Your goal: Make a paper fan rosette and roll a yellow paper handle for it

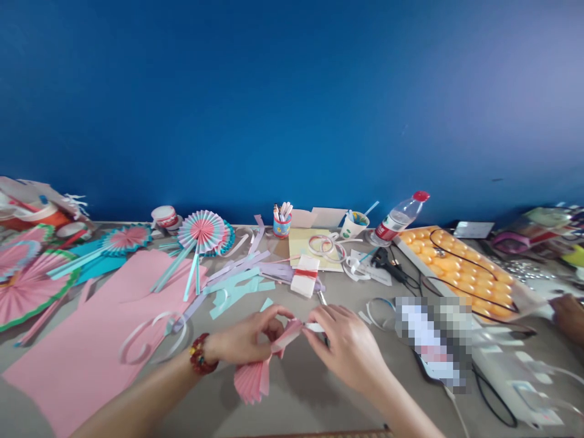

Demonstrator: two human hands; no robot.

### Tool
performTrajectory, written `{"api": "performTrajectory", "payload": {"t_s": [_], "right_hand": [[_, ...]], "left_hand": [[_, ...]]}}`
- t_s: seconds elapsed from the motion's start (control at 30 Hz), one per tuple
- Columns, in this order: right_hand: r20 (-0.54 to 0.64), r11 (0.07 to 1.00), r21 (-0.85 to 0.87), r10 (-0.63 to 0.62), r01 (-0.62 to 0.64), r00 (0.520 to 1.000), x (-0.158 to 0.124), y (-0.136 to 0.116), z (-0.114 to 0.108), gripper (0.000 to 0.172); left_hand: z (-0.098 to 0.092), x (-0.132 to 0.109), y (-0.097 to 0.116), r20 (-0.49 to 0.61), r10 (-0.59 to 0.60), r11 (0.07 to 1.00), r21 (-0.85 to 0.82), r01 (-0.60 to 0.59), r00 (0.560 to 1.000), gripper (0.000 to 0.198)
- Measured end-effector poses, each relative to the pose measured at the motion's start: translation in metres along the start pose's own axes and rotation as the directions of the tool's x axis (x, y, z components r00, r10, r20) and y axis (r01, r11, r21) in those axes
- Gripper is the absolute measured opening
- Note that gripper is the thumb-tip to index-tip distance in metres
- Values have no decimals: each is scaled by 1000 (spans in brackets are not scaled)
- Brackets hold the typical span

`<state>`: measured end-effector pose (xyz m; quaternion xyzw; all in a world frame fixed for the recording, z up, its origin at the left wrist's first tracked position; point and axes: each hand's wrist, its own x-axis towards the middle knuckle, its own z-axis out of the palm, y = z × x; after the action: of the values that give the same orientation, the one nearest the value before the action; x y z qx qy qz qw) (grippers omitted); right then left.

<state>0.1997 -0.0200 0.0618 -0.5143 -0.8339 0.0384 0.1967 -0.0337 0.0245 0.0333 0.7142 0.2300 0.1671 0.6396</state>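
Note:
My left hand [249, 337], with a beaded bracelet at the wrist, is closed on a pink pleated paper [253, 380]. The folds spread out below the fingers, and a narrow end rises between the two hands. Close by on the right, my right hand [349, 344] pinches a short white strip [314, 327] against that narrow end. The fingertips partly hide where strip and paper meet. Just beyond the hands lies a white packet [305, 277] with a red band. A thin metallic object sticks out behind my right fingers, its kind unclear.
Finished paper fans [201, 231] and a large pink sheet [91, 340] lie at left. Paper scraps [244, 280], a pen cup [282, 224], a paper cup [353, 225] and a bottle [399, 219] stand beyond. At right are cables, a phone and another person's hand [568, 316].

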Motion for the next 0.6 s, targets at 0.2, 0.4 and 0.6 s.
{"api": "performTrajectory", "payload": {"t_s": [0.2, 0.4, 0.6], "right_hand": [[-32, 999, -43, -8, 7, 999, 3, -2, 4, 6], [-38, 996, -94, -14, 10, 999, 4, -7, 8, 5], [-46, 996, -87, 12, -16, 999, 4, -7, 17, 9]], "left_hand": [[3, 5, 3, -144, 10, 987, 159, 14, 990, 35], [15, 14, 3, -375, 16, 868, 466, 173, 927, 19], [20, 20, -2, -441, -37, 801, 524, 290, 897, 23]]}}
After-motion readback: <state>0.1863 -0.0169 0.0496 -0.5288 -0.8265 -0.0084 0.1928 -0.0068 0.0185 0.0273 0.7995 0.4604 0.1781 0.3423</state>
